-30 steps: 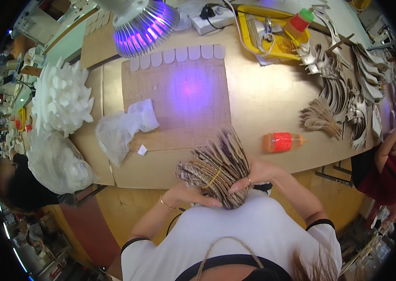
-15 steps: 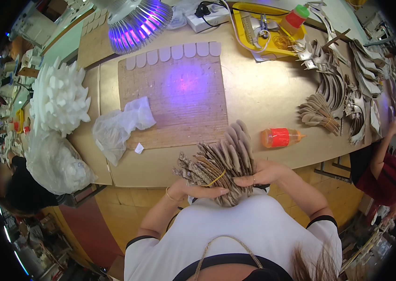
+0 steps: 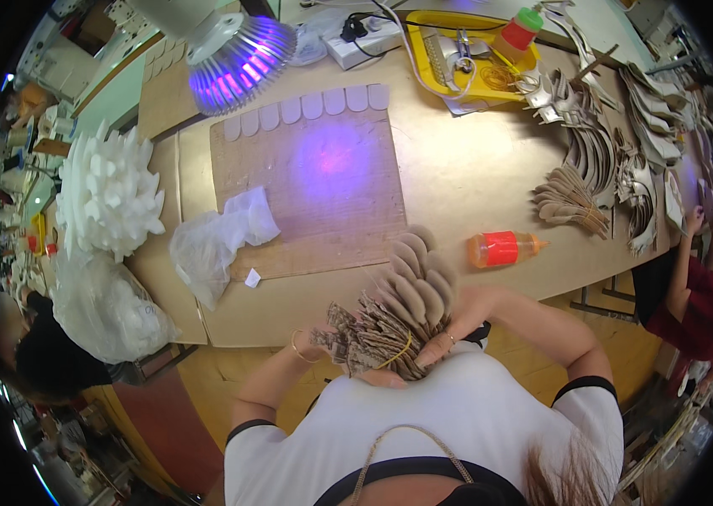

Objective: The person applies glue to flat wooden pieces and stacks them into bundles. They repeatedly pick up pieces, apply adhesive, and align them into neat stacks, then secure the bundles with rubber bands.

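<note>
Close to my chest, at the table's front edge, both hands hold a thick bundle of brown strips with rounded ends. A yellow rubber band goes round it. My left hand grips the ragged, narrow-looking end, its thumb lying across the near side. My right hand is closed on the other side, thumb pressed by the band. The rounded ends fan out away from me. Most of my fingers are hidden beneath the bundle. Right of it lies an orange bottle with a red label and pointed tip.
A brown board bears a row of pale rounded pieces under a lamp glowing violet. Plastic bags and white foam-like pieces lie left. A yellow tray and banded strips are right. Other people sit at both sides.
The bundle has turned in my hands and its rounded ends have spread into a wider fan. My left hand has shifted slightly lower. The whole view has moved a little.
</note>
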The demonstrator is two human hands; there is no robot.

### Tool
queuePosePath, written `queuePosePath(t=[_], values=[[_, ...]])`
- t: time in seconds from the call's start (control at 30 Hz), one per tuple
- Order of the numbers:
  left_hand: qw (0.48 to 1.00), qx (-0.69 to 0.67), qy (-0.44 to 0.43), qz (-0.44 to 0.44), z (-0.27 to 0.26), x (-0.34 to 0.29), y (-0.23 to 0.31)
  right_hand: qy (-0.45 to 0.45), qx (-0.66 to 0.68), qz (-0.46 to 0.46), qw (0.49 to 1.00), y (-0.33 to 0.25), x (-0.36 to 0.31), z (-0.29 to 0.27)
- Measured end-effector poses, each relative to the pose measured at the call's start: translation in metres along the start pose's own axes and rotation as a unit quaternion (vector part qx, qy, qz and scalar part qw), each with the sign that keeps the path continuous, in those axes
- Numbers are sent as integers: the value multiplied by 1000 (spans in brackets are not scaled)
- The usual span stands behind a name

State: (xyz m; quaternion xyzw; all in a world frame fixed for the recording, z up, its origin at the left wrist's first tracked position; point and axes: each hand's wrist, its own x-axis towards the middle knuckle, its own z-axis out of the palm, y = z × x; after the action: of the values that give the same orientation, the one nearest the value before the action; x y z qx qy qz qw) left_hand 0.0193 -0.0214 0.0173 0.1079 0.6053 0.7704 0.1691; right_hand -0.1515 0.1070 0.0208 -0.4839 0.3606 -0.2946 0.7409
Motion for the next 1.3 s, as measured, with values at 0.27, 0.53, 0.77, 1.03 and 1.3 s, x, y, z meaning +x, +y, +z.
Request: queuePosePath(t=[0.27,0.53,0.77,1.03,1.3], values=[[990,-139,-11,-6,11,26,-1,10,323,117,939,-15,-6,13],[988,-144,55,22,12,26,-2,71,482,108,867,13,-12,28],[981,-164,79,63,15,16,-16,244,267,80,929,14,-28,34],[956,-274,71,79,6,35,-28,562,-486,48,667,2,-89,-121],[921,-300,203,143,-4,12,-22,624,-493,177,580,28,-54,-198]])
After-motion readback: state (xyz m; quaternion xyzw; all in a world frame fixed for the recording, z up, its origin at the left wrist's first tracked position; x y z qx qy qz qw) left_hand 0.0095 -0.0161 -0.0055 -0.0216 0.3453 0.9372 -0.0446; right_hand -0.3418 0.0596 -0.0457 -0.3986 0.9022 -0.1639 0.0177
